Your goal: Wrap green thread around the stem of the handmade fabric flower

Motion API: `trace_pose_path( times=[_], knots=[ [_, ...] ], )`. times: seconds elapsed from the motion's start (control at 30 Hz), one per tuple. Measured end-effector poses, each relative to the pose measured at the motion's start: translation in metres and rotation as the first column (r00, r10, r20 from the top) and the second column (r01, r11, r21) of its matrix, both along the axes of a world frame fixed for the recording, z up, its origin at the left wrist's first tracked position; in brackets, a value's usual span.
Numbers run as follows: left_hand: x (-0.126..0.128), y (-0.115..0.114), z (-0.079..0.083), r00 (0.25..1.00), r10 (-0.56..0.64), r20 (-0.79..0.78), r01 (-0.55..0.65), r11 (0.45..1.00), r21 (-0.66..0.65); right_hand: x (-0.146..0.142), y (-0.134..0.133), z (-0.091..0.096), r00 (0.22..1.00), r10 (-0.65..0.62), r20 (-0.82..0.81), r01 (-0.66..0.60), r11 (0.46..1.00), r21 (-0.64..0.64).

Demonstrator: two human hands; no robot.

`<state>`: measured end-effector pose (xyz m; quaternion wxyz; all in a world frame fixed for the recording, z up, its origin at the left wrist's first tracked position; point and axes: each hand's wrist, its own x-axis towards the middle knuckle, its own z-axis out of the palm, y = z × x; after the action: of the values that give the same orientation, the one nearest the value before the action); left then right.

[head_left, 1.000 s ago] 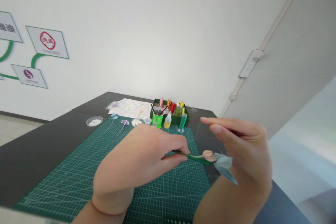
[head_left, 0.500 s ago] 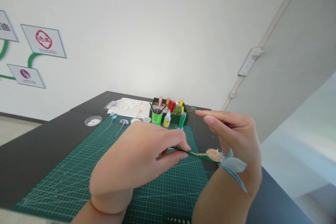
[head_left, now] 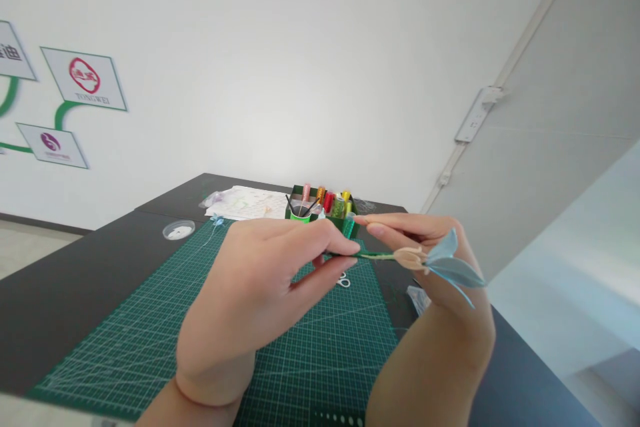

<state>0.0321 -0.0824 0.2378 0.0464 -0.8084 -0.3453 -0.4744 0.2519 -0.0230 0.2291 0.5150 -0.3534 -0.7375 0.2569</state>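
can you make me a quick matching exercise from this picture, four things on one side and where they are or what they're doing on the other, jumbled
Column one
1. left hand
2. scissors
3. round dish
4. red spool

Column two
A. on the dark table, left of the mat
B. in the green box
C. pinching a green stem
D. on the green mat, white handles showing

Right pairs: 1-C, 2-D, 3-A, 4-B
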Motion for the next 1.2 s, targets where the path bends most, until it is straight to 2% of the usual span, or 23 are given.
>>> trace_pose_path(
  times=[0.1, 0.23, 0.4, 0.53, 0.63, 0.73, 0.97, 1.2],
  knots=[
    [0.002, 0.002, 0.001, 0.998, 0.026, 0.050, -0.027, 0.999, 0.025, 0.006, 0.003, -0.006, 0.993, 0.113, 0.038, -0.112, 0.993, -0.023],
    [0.005, 0.004, 0.001, 0.993, 0.069, 0.097, -0.077, 0.994, 0.077, 0.009, 0.003, -0.009, 0.989, 0.107, 0.105, -0.108, 0.994, 0.006],
    [0.010, 0.004, -0.001, 0.977, 0.164, 0.134, -0.177, 0.979, 0.097, 0.006, -0.005, -0.003, 0.970, 0.203, 0.134, -0.210, 0.977, 0.044],
    [0.012, 0.009, -0.002, 0.972, 0.166, 0.164, -0.186, 0.976, 0.116, 0.009, -0.008, -0.002, 0.944, 0.237, 0.228, -0.237, 0.971, -0.029],
    [0.010, 0.015, -0.002, 0.966, 0.184, 0.180, -0.202, 0.976, 0.085, 0.012, -0.007, -0.003, 0.914, 0.293, 0.281, -0.273, 0.956, -0.107],
    [0.006, 0.021, -0.002, 0.963, 0.191, 0.191, -0.205, 0.977, 0.057, 0.014, -0.006, -0.003, 0.874, 0.359, 0.328, -0.334, 0.933, -0.132],
    [0.003, 0.032, 0.000, 0.956, 0.231, 0.179, -0.232, 0.973, -0.011, 0.018, -0.010, 0.002, 0.761, 0.489, 0.426, -0.501, 0.861, -0.094],
    [0.004, 0.041, 0.000, 0.964, 0.249, 0.094, -0.239, 0.965, -0.107, 0.015, -0.018, 0.004, 0.719, 0.548, 0.427, -0.608, 0.794, 0.004]
  ],
)
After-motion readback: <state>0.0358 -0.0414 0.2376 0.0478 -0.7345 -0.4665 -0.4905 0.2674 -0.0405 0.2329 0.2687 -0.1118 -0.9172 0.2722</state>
